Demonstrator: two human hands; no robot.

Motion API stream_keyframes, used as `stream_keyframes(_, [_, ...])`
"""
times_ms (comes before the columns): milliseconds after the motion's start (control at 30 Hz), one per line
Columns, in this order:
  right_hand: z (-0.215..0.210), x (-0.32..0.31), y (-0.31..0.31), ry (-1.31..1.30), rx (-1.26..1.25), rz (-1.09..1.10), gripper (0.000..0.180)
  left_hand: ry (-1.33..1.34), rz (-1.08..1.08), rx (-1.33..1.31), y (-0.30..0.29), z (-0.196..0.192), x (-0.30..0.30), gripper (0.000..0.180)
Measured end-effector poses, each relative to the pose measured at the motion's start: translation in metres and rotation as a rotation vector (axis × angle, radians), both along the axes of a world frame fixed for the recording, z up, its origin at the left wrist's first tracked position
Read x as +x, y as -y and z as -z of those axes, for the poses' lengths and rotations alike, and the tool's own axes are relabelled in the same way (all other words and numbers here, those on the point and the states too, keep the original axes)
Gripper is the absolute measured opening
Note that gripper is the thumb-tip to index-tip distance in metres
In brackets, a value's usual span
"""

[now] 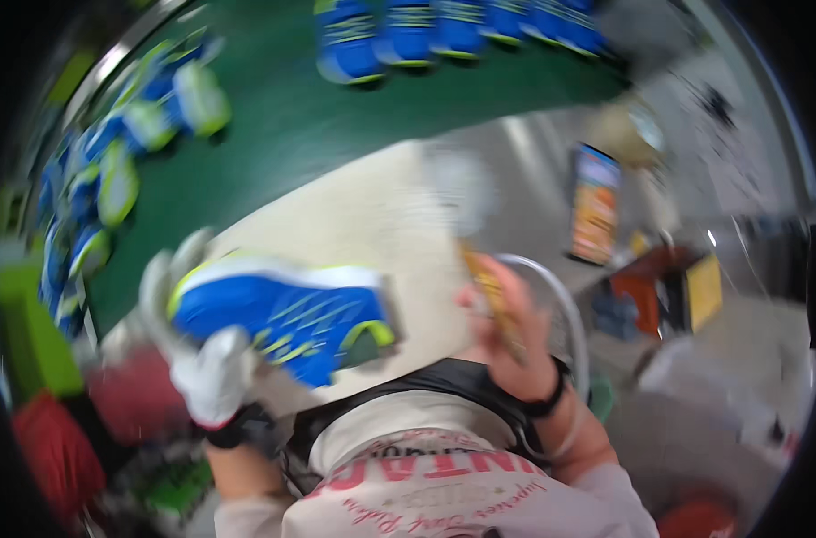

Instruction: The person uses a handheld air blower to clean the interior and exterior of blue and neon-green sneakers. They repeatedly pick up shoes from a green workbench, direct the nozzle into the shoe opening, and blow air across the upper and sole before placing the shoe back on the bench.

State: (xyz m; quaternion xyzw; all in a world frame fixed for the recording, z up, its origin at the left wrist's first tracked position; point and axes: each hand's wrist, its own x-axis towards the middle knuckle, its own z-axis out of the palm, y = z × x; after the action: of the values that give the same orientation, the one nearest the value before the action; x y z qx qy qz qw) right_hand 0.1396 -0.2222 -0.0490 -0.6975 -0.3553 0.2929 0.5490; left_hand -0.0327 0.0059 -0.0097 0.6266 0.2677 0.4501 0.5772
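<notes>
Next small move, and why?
Probably bring the right hand a little left, toward the heel of the blue shoe, with the left hand holding steady. The gloved left hand grips the shoe at its toe end, while the right holds a slim yellow-brown tool off to the right, apart from the shoe. Blur hides the tool's exact kind.

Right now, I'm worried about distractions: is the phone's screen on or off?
On: the phone shows a bright, multicoloured picture.

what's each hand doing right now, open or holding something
Left hand: gloved, holding a blue shoe near its toe.
Right hand: closed around a slim yellow-brown tool, kind unclear.
</notes>
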Motion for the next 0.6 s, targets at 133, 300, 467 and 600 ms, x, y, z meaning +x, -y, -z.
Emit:
stream_keyframes(133, [-0.032, -0.036, -0.014, -0.275, 0.331, -0.044, 0.079, -0.107, 0.222, 0.043, -0.018, -0.012, -0.001, 0.074])
stream_keyframes(300, [-0.056, -0.039, -0.04, -0.381, 0.551, -0.338, 0.069, -0.026, 0.667, 0.369, -0.04, -0.023, 0.037, 0.061])
stream_keyframes(467, [-0.047, -0.014, -0.039, -0.274, 0.556, -0.317, 0.075, 0.016, 0.812, 0.135, -0.05, -0.021, 0.067, 0.068])
stream_keyframes(600, [-0.041, 0.013, -0.051, -0.159, 0.564, -0.313, 0.079, 0.038, 0.863, 0.099, -0.061, -0.011, 0.091, 0.065])
